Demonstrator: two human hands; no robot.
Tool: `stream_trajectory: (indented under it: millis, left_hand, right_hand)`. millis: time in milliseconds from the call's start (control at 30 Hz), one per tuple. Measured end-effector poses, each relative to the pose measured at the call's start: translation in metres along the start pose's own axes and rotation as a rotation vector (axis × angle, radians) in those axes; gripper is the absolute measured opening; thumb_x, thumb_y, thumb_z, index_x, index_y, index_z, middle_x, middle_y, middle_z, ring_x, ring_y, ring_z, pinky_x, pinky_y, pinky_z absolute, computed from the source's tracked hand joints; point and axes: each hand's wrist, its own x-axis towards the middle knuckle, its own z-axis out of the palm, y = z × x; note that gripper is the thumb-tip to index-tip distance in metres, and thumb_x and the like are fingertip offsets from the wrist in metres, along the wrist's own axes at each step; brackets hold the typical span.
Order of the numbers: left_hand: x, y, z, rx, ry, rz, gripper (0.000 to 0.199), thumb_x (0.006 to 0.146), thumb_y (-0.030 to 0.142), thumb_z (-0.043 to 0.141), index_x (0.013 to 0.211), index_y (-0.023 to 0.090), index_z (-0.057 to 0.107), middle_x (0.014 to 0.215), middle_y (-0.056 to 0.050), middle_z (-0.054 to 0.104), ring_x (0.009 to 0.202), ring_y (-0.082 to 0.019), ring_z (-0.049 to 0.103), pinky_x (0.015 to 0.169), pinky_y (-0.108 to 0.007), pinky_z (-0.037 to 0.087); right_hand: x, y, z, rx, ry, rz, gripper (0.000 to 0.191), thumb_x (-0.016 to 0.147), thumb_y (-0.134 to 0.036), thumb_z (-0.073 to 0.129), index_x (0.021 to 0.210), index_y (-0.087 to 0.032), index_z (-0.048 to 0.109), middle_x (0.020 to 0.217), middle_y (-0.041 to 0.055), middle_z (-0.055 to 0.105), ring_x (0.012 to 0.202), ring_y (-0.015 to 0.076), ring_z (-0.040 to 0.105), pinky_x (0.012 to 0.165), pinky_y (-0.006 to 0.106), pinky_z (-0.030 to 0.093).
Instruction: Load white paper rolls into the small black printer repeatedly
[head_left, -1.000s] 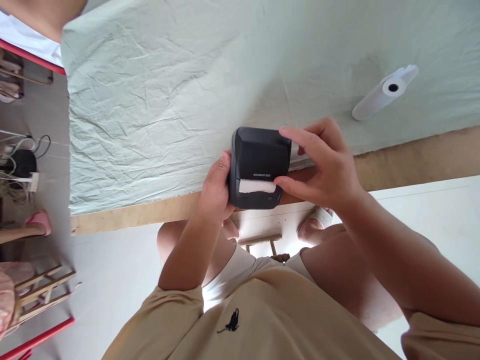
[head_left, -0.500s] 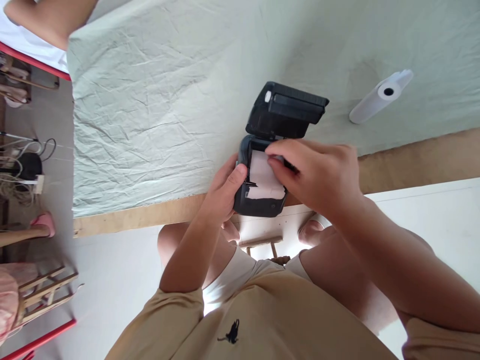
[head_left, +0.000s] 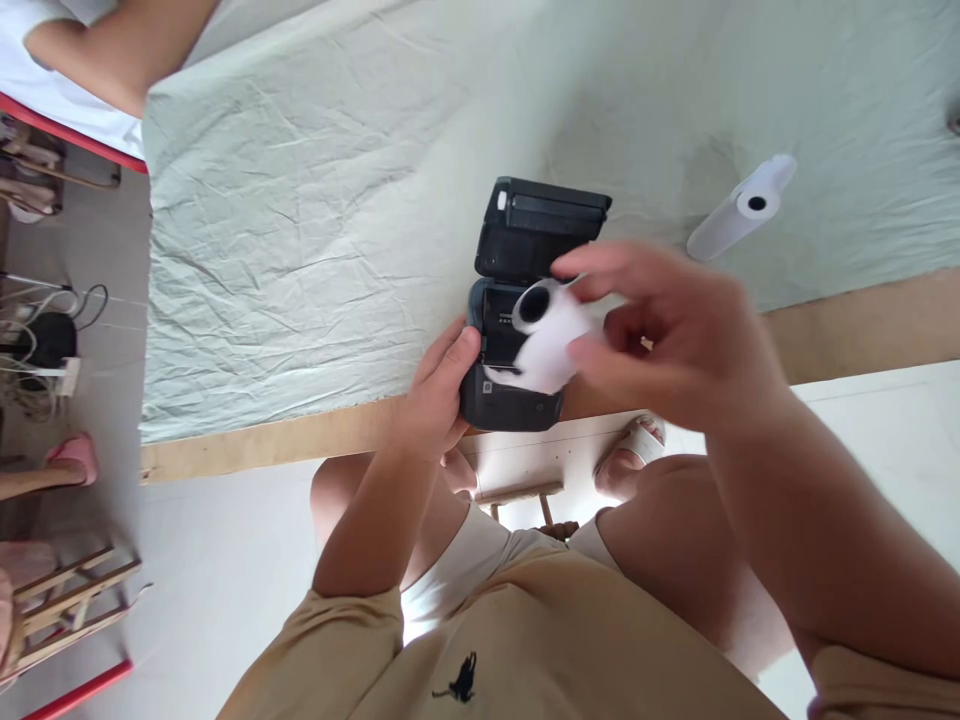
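Observation:
A black portable printer (head_left: 517, 405) lies in my left hand (head_left: 442, 385), whose thumb presses on its left edge. The printer's lid (head_left: 544, 225) is swung up and away, and its dark compartment shows. My right hand (head_left: 660, 330) pinches a white paper roll (head_left: 559, 340) with a dark core, tilted over the compartment's right side. Its loose, torn paper end reaches across the printer's lower part. Farther right, another white paper roll (head_left: 727, 222) lies on the green cloth.
A pale green cloth (head_left: 300, 220) covers the table, with a bare wooden edge (head_left: 277, 440) nearest me. Another person's arm (head_left: 127, 50) rests at the upper left. Cables (head_left: 37, 340) and a wooden stool (head_left: 75, 610) stand on the floor at left.
The paper roll has come up out of the printer's compartment in my right hand, which has moved right. The compartment's inside now shows. The view has shifted slightly.

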Motion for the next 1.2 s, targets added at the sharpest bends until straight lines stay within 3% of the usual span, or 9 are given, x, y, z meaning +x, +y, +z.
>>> stream_trajectory:
  millis: [133, 300, 433, 633, 733, 833, 1000, 1100, 1200]
  left_hand:
    - [0.001, 0.000, 0.001, -0.034, 0.015, -0.012, 0.056, 0.084, 0.075, 0.090, 0.098, 0.022, 0.077, 0.078, -0.001, 0.079, 0.085, -0.025, 0.085, 0.064, -0.030, 0.064]
    - [0.002, 0.000, 0.000, -0.050, 0.009, -0.008, 0.054, 0.081, 0.073, 0.093, 0.097, 0.023, 0.078, 0.076, 0.000, 0.079, 0.077, -0.023, 0.083, 0.055, -0.029, 0.057]
    - [0.002, -0.003, -0.003, -0.030, 0.007, 0.008, 0.052, 0.085, 0.073, 0.090, 0.099, 0.023, 0.080, 0.082, 0.000, 0.082, 0.079, -0.022, 0.083, 0.060, -0.029, 0.061]
    - [0.003, -0.004, -0.003, -0.025, -0.032, 0.010, 0.051, 0.087, 0.072, 0.089, 0.100, 0.024, 0.079, 0.086, -0.003, 0.083, 0.103, -0.033, 0.088, 0.073, -0.036, 0.071]
    - [0.003, -0.003, -0.002, -0.019, -0.028, 0.010, 0.051, 0.087, 0.072, 0.089, 0.098, 0.024, 0.078, 0.083, -0.003, 0.082, 0.100, -0.032, 0.088, 0.070, -0.036, 0.070]
    - [0.003, -0.003, -0.003, -0.007, -0.027, 0.010, 0.055, 0.086, 0.076, 0.087, 0.098, 0.023, 0.079, 0.083, -0.002, 0.082, 0.089, -0.027, 0.087, 0.062, -0.031, 0.065]
    - [0.003, -0.004, -0.004, 0.025, -0.022, 0.021, 0.060, 0.091, 0.081, 0.080, 0.104, 0.023, 0.079, 0.088, -0.004, 0.083, 0.092, -0.028, 0.087, 0.069, -0.033, 0.068]
    - [0.003, -0.003, -0.003, 0.042, -0.012, 0.014, 0.062, 0.091, 0.083, 0.079, 0.103, 0.023, 0.078, 0.088, -0.005, 0.083, 0.097, -0.030, 0.088, 0.073, -0.036, 0.070]
    - [0.003, -0.001, -0.002, 0.051, -0.009, 0.008, 0.063, 0.089, 0.085, 0.079, 0.103, 0.023, 0.078, 0.087, -0.004, 0.083, 0.100, -0.032, 0.088, 0.073, -0.037, 0.072]
  right_hand:
    - [0.008, 0.031, -0.011, 0.272, 0.242, 0.087, 0.029, 0.088, -0.034, 0.074, 0.117, -0.031, 0.074, 0.095, 0.0001, 0.071, 0.070, 0.0151, 0.057, 0.053, 0.029, 0.042]
    - [0.011, 0.061, -0.015, -0.115, 0.273, 0.059, 0.024, 0.096, -0.046, 0.082, 0.101, -0.030, 0.066, 0.092, 0.0028, 0.067, 0.084, 0.0232, 0.065, 0.079, 0.045, 0.061]
    - [0.011, 0.065, -0.020, -0.444, 0.248, -0.114, 0.018, 0.097, -0.040, 0.080, 0.105, -0.031, 0.066, 0.103, 0.0067, 0.072, 0.109, 0.0311, 0.070, 0.103, 0.057, 0.060]
    - [0.008, 0.069, -0.016, -0.686, 0.158, -0.029, 0.062, 0.086, -0.028, 0.083, 0.144, -0.027, 0.062, 0.116, 0.0083, 0.080, 0.099, 0.0327, 0.077, 0.091, 0.055, 0.064]
    - [0.002, 0.062, -0.025, -0.682, 0.224, -0.241, 0.055, 0.092, -0.031, 0.079, 0.144, -0.026, 0.063, 0.128, 0.0093, 0.080, 0.117, 0.0336, 0.078, 0.097, 0.054, 0.065]
    - [0.000, 0.068, -0.053, -0.731, 0.464, -0.445, 0.044, 0.091, -0.025, 0.072, 0.134, -0.026, 0.069, 0.121, 0.0095, 0.074, 0.108, 0.0297, 0.075, 0.087, 0.050, 0.062]
    - [0.010, 0.114, -0.094, -0.829, 0.540, -0.235, 0.062, 0.083, -0.023, 0.083, 0.141, -0.025, 0.064, 0.134, 0.0144, 0.054, 0.122, 0.0338, 0.069, 0.092, 0.054, 0.061]
    - [0.013, 0.124, -0.093, -0.786, 0.489, 0.006, 0.056, 0.086, -0.025, 0.084, 0.137, -0.027, 0.060, 0.138, 0.0134, 0.057, 0.117, 0.0289, 0.070, 0.095, 0.052, 0.063]
    - [0.009, 0.117, -0.083, -0.699, 0.413, 0.000, 0.063, 0.085, -0.015, 0.073, 0.143, -0.030, 0.055, 0.132, 0.0089, 0.070, 0.108, 0.0238, 0.073, 0.086, 0.043, 0.065]
